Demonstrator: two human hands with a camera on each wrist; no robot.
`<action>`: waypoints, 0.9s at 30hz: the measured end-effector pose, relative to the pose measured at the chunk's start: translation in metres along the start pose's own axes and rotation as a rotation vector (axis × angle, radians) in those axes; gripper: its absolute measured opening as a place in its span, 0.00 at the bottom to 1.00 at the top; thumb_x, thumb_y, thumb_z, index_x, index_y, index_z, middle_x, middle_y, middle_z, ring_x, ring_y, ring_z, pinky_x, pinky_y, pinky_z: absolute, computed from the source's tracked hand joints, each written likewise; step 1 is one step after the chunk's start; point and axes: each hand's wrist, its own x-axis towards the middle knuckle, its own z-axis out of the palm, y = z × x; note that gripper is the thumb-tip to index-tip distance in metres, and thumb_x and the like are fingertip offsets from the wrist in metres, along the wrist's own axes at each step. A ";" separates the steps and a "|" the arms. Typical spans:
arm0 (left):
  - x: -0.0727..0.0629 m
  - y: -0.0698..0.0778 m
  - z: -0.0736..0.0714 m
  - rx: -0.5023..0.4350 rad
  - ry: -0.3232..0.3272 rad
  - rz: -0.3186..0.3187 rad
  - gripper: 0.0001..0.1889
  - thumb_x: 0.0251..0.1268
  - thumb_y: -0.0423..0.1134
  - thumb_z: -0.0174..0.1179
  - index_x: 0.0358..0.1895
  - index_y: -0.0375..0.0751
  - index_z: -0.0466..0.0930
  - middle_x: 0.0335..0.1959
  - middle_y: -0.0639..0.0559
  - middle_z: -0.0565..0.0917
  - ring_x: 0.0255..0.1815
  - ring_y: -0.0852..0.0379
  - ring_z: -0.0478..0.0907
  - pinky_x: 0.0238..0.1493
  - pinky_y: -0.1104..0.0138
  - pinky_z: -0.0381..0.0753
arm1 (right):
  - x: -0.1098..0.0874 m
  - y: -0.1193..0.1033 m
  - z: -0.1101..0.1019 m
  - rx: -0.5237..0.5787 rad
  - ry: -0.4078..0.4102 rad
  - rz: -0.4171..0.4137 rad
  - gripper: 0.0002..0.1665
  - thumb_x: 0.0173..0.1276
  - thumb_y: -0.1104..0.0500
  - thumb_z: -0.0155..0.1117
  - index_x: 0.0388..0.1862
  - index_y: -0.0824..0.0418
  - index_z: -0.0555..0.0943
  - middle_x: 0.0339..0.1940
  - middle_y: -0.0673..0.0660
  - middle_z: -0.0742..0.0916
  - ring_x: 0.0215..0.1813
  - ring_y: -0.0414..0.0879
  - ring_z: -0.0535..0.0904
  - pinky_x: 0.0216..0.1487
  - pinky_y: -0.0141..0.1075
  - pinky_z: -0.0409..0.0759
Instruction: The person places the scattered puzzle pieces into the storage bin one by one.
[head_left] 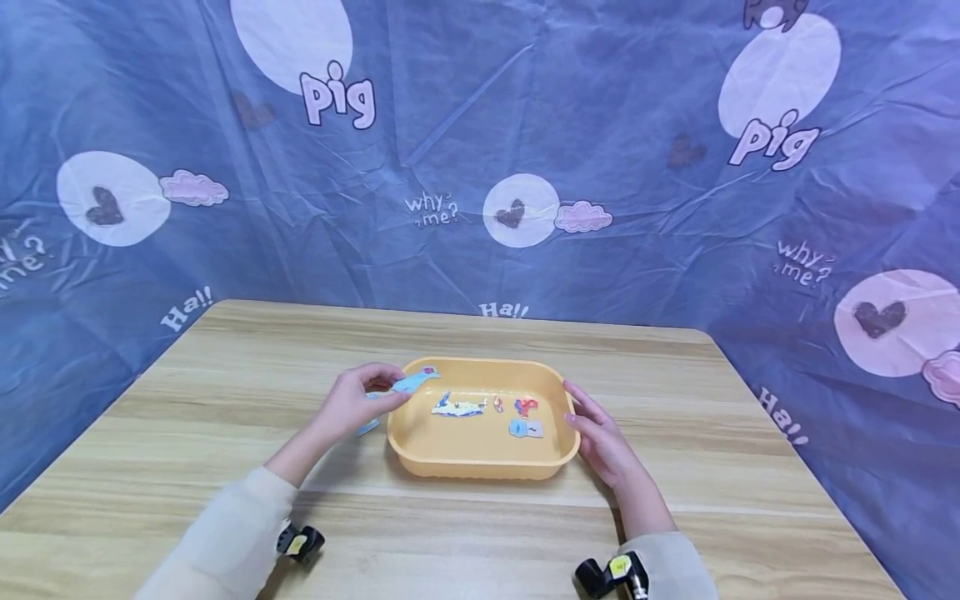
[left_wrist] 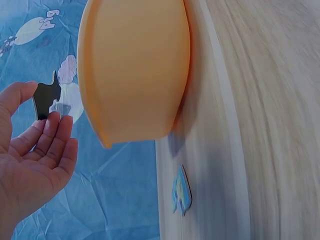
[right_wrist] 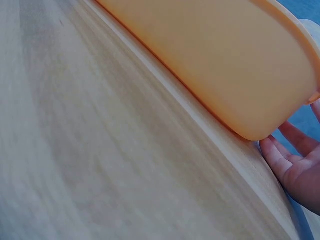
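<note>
My left hand [head_left: 363, 396] pinches a flat light-blue puzzle piece [head_left: 415, 381] with a small red patch, thumb against fingers, over the left rim of a yellow-orange plastic basin [head_left: 480, 469]. From the left wrist view, the dark back of that piece [left_wrist: 46, 97] shows. On the basin's right side, my right hand [head_left: 609, 446] grips the rim, and its lower fingers [right_wrist: 272, 152] touch the outer wall near the bottom. Inside the basin lie a cream-and-blue piece [head_left: 459, 407], a small red-and-white piece [head_left: 498, 404], a red-and-blue piece [head_left: 527, 407] and a pale blue piece [head_left: 526, 428].
Another blue piece [left_wrist: 181, 191] lies on the wooden table [head_left: 480, 533] left of the basin, partly hidden by the left hand in the head view. A blue printed cloth [head_left: 450, 125] hangs behind the table and along its sides.
</note>
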 end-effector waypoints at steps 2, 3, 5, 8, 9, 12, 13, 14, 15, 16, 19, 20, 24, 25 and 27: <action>0.002 0.001 0.003 0.004 -0.008 -0.011 0.16 0.46 0.38 0.65 0.38 0.33 0.76 0.36 0.46 0.78 0.38 0.52 0.74 0.42 0.60 0.73 | 0.000 0.000 0.000 0.000 -0.001 -0.002 0.36 0.59 0.67 0.50 0.66 0.61 0.51 0.65 0.66 0.54 0.62 0.58 0.56 0.53 0.41 0.65; 0.003 0.000 0.005 0.000 -0.012 -0.013 0.16 0.46 0.37 0.65 0.38 0.33 0.76 0.36 0.46 0.78 0.38 0.51 0.74 0.42 0.60 0.73 | 0.000 0.000 0.000 0.002 -0.002 -0.001 0.36 0.59 0.67 0.50 0.66 0.61 0.50 0.65 0.66 0.54 0.62 0.58 0.56 0.53 0.41 0.65; 0.005 0.000 0.009 -0.006 -0.022 -0.019 0.15 0.46 0.37 0.65 0.38 0.33 0.76 0.36 0.46 0.78 0.39 0.51 0.74 0.42 0.61 0.73 | 0.000 -0.001 0.000 0.000 -0.006 -0.003 0.36 0.60 0.68 0.50 0.66 0.61 0.50 0.65 0.66 0.53 0.62 0.59 0.55 0.53 0.41 0.65; 0.008 0.001 0.014 -0.016 -0.035 -0.014 0.15 0.46 0.36 0.65 0.38 0.33 0.76 0.35 0.46 0.78 0.38 0.51 0.74 0.42 0.60 0.73 | 0.000 -0.001 0.000 -0.006 -0.008 -0.001 0.36 0.60 0.68 0.49 0.66 0.61 0.50 0.65 0.66 0.53 0.62 0.59 0.55 0.54 0.41 0.65; 0.010 0.002 0.016 -0.019 -0.041 -0.010 0.15 0.46 0.35 0.64 0.37 0.32 0.76 0.35 0.46 0.78 0.38 0.51 0.73 0.42 0.59 0.73 | 0.000 -0.001 0.000 -0.007 -0.007 0.000 0.36 0.60 0.68 0.49 0.66 0.61 0.50 0.65 0.66 0.53 0.62 0.59 0.55 0.54 0.41 0.65; 0.012 0.003 0.021 -0.020 -0.054 0.002 0.14 0.46 0.33 0.64 0.37 0.31 0.76 0.34 0.46 0.78 0.37 0.51 0.74 0.41 0.60 0.73 | 0.000 -0.001 0.000 -0.011 -0.004 0.004 0.36 0.60 0.68 0.49 0.66 0.61 0.50 0.65 0.66 0.53 0.62 0.59 0.55 0.53 0.41 0.65; 0.013 0.003 0.023 -0.023 -0.057 0.006 0.14 0.46 0.33 0.64 0.37 0.31 0.76 0.34 0.46 0.78 0.37 0.51 0.74 0.41 0.60 0.73 | 0.000 -0.001 0.000 -0.011 -0.003 0.005 0.36 0.60 0.68 0.49 0.66 0.61 0.50 0.65 0.66 0.53 0.62 0.59 0.55 0.53 0.41 0.65; 0.014 0.004 0.025 -0.024 -0.059 0.009 0.14 0.46 0.33 0.64 0.37 0.30 0.76 0.33 0.46 0.78 0.37 0.51 0.74 0.40 0.60 0.73 | 0.000 -0.001 0.000 -0.012 -0.003 0.005 0.36 0.60 0.68 0.49 0.66 0.61 0.49 0.65 0.66 0.53 0.62 0.59 0.55 0.53 0.41 0.65; 0.015 0.003 0.027 -0.026 -0.062 0.012 0.14 0.45 0.32 0.64 0.37 0.29 0.75 0.33 0.46 0.78 0.37 0.51 0.74 0.40 0.60 0.74 | 0.000 -0.001 0.000 -0.012 -0.003 0.005 0.36 0.60 0.68 0.49 0.66 0.61 0.49 0.65 0.66 0.53 0.62 0.59 0.55 0.53 0.41 0.66; 0.016 0.004 0.029 -0.033 -0.064 0.012 0.14 0.45 0.32 0.64 0.37 0.29 0.76 0.33 0.45 0.78 0.36 0.50 0.74 0.40 0.60 0.74 | 0.000 -0.001 0.001 -0.011 -0.004 0.005 0.36 0.60 0.68 0.49 0.66 0.61 0.49 0.65 0.66 0.53 0.62 0.59 0.56 0.53 0.41 0.66; 0.018 0.004 0.034 -0.050 -0.069 0.021 0.14 0.45 0.32 0.64 0.37 0.29 0.75 0.32 0.45 0.78 0.36 0.50 0.74 0.40 0.59 0.74 | 0.000 -0.001 0.001 -0.010 -0.003 0.003 0.36 0.60 0.67 0.50 0.66 0.61 0.50 0.64 0.66 0.54 0.62 0.59 0.56 0.53 0.42 0.65; 0.019 0.005 0.036 -0.053 -0.072 0.022 0.14 0.44 0.32 0.64 0.36 0.29 0.76 0.32 0.45 0.78 0.36 0.51 0.74 0.40 0.59 0.73 | 0.000 -0.001 0.001 -0.009 -0.004 0.002 0.36 0.60 0.67 0.50 0.66 0.61 0.50 0.65 0.66 0.54 0.62 0.59 0.55 0.53 0.42 0.65; 0.022 0.004 0.041 -0.047 -0.089 0.037 0.13 0.45 0.33 0.64 0.36 0.31 0.76 0.30 0.48 0.79 0.34 0.54 0.75 0.40 0.60 0.73 | 0.000 -0.001 0.001 -0.008 -0.008 -0.001 0.36 0.60 0.67 0.50 0.66 0.61 0.49 0.65 0.66 0.53 0.62 0.59 0.55 0.53 0.42 0.65; 0.022 0.003 0.042 -0.043 -0.093 0.043 0.13 0.45 0.33 0.64 0.35 0.32 0.76 0.30 0.49 0.79 0.34 0.55 0.75 0.40 0.61 0.74 | 0.000 -0.001 0.001 -0.008 -0.007 -0.001 0.36 0.60 0.67 0.50 0.66 0.61 0.49 0.65 0.66 0.53 0.62 0.59 0.56 0.53 0.41 0.65; 0.024 0.002 0.045 -0.027 -0.106 0.065 0.12 0.45 0.33 0.63 0.35 0.31 0.76 0.30 0.49 0.79 0.33 0.56 0.75 0.39 0.63 0.74 | 0.000 -0.001 0.001 -0.007 -0.002 0.001 0.36 0.60 0.67 0.50 0.66 0.61 0.50 0.65 0.66 0.54 0.61 0.58 0.56 0.53 0.41 0.65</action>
